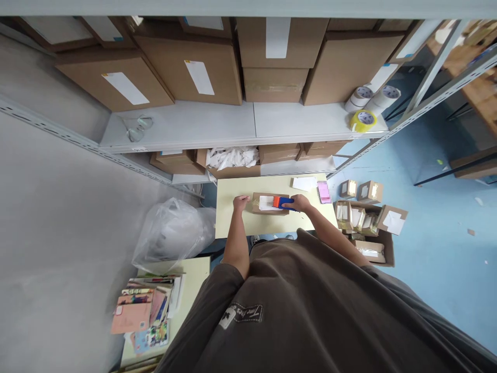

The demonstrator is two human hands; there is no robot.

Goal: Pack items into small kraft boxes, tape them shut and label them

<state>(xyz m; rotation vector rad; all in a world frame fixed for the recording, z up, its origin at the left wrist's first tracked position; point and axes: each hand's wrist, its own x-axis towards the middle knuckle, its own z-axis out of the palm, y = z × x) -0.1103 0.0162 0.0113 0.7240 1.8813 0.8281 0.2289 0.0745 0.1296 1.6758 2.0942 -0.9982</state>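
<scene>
In the head view, a small brown box (261, 209) is seen lying in the middle of the pale yellow worktop (233, 224). A blue and orange tape gun (282, 202) is held tight in the right hand (301, 203) and is pressed on top of the box. The left hand (240, 202) is set against the box's left end; whether it grips cannot be told. A pink pad (323, 191) is seen near the right hand.

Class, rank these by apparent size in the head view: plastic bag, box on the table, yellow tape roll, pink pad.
1. plastic bag
2. box
3. yellow tape roll and pink pad: roll looks slightly larger, but its shelf is nearer the camera, so unsure.
</scene>
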